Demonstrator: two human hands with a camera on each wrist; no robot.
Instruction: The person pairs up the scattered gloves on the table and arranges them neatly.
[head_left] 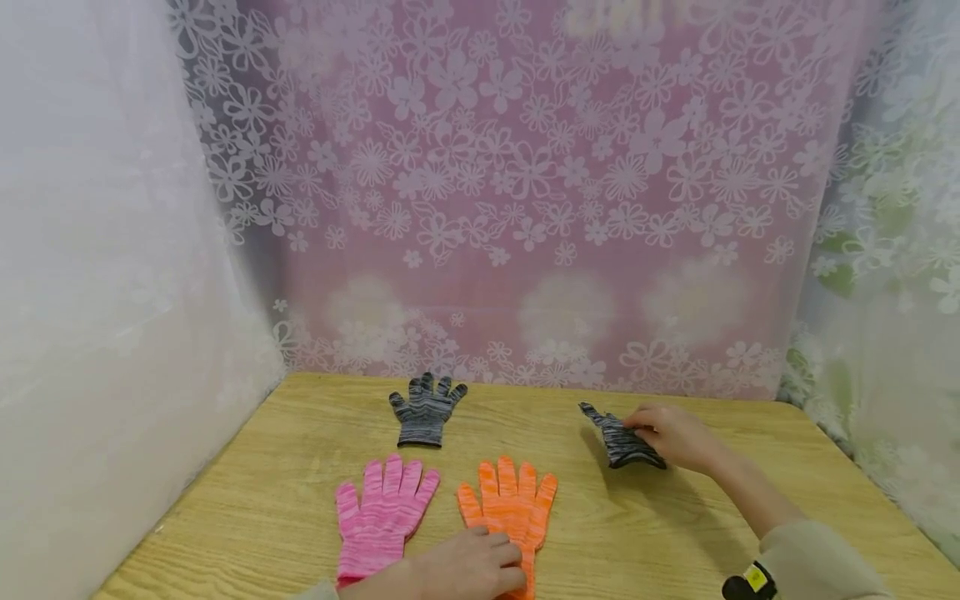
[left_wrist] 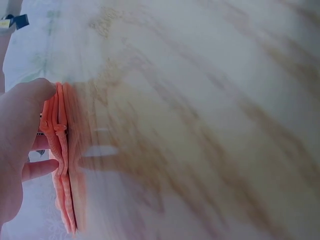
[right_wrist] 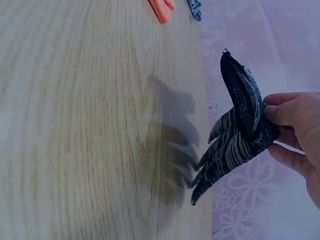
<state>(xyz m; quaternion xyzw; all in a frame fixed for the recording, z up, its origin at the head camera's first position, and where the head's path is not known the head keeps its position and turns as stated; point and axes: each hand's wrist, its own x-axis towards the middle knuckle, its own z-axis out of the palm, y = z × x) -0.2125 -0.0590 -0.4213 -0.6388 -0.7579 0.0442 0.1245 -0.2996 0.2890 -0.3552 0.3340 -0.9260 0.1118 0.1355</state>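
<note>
My right hand (head_left: pixel 678 435) pinches a black-and-grey knit glove (right_wrist: pixel 232 135) by one edge of its cuff, between thumb and fingers. The glove hangs above the table, its cuff gaping and its shadow falling beside it. On the lower part of an orange glove (head_left: pixel 512 500) rests my left hand (head_left: pixel 468 565), fingers loosely bent, covering part of the palm and cuff. In the left wrist view the orange layers (left_wrist: pixel 61 130) lie flat, one on another, with thumb and fingertips touching them. A pink glove (head_left: pixel 382 512) lies left of the orange one.
A second black-and-grey glove (head_left: pixel 426 412) lies flat, fingers away from me, behind the pink one. The wood-grain table (head_left: pixel 247 492) ends at a pink flowered curtain (head_left: pixel 525 208). Pale sheets hang along the left wall (head_left: pixel 112 208) and right side (head_left: pixel 892 292).
</note>
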